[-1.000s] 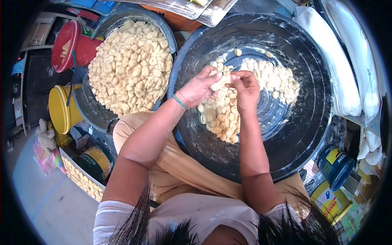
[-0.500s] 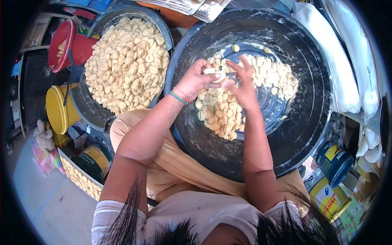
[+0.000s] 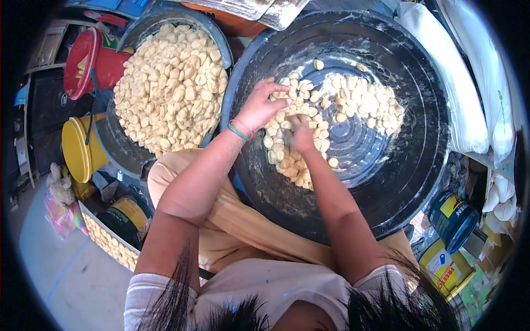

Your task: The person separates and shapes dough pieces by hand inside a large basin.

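Observation:
A wide black basin (image 3: 403,182) holds two groups of small, pale, floury rounded pieces that look like dough. My left hand (image 3: 264,105) hovers over the upper left edge of the nearer pile of pieces (image 3: 292,160), thumb and fingers apart with nothing between them. Just below and to its right, my right hand (image 3: 300,135) reaches down into that same pile. Its fingertips are slightly blurred and partly hidden among the pieces, so any grip is unclear. The other group of pieces (image 3: 370,102) lies spread across the basin's far right side.
Left of the basin, a grey tub (image 3: 221,41) is heaped with similar pieces. A red bucket (image 3: 102,69) and a yellow bucket (image 3: 83,146) stand farther left. White sacks (image 3: 447,83) line the right side, above a dark blue bucket (image 3: 452,215). A metal tray (image 3: 284,14) overhangs the back.
A pale piece between my hands is no longer held there. My right hand has moved down and left into the nearer pile, while the left has opened its fingers.

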The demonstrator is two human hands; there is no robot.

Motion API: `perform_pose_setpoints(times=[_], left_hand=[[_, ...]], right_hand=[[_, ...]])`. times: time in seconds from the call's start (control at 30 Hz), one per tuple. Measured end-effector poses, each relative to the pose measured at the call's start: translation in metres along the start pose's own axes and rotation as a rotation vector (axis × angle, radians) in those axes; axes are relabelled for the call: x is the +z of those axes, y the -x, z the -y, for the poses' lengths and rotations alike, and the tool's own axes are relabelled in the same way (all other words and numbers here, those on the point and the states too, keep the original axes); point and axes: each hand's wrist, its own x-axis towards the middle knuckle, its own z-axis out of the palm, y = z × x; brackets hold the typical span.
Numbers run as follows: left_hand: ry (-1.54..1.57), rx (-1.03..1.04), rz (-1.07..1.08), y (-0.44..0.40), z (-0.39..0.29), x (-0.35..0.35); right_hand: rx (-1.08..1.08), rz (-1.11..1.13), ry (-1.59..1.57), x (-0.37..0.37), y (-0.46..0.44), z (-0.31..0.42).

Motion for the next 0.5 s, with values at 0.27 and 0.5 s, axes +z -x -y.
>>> perform_pose_setpoints(times=[0.27,0.5], left_hand=[[0.236,-0.339,0.341,0.009,0.005,0.01],[-0.018,-0.142,0.163,-0.003,0.014,-0.005]], right_hand=[[0.246,0.104,-0.787,-0.068,-0.024,0.029],[-0.054,-0.011,0.199,0.004,-0.038,-0.006]])
